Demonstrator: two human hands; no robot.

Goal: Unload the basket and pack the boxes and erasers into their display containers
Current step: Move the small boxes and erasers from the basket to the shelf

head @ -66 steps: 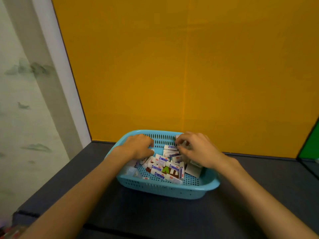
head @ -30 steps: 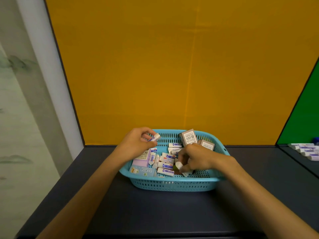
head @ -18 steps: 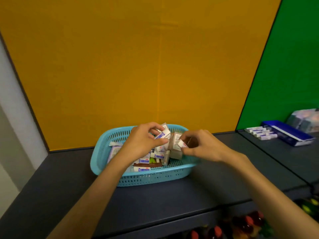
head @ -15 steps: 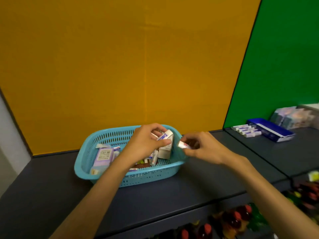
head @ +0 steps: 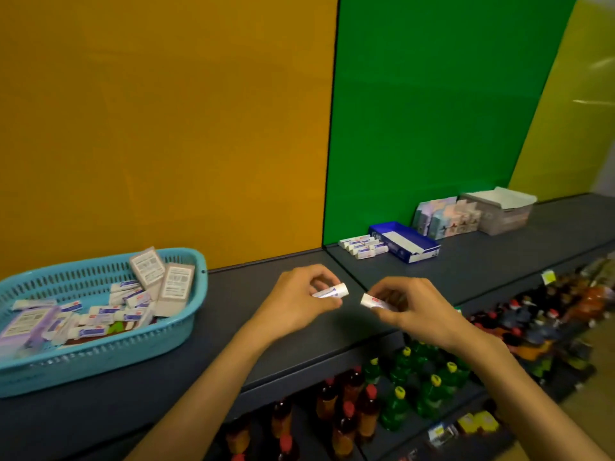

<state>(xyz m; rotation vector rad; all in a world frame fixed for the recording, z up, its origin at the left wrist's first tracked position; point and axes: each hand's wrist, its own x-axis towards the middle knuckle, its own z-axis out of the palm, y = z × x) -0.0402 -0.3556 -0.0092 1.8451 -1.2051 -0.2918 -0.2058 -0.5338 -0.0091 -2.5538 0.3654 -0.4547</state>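
Observation:
The blue basket [head: 100,356] stands on the dark shelf at the left, holding several white erasers [head: 109,319] and small boxes [head: 174,284]. My left hand [head: 296,302] holds a white eraser [head: 332,291] over the shelf, right of the basket. My right hand [head: 412,309] pinches another white eraser [head: 372,301] just beside it. Farther right on the shelf, a blue display box [head: 404,242] lies open, with a row of erasers [head: 362,246] laid out to its left.
Pastel boxes [head: 446,217] and a grey container [head: 502,211] stand at the back right of the shelf [head: 299,354]. Orange and green panels rise behind it. Below the shelf edge are rows of bottles [head: 399,394].
Both hands left the basket, each carrying an eraser, and moved right along the shelf. My view swung right, so the basket now sits at the far left.

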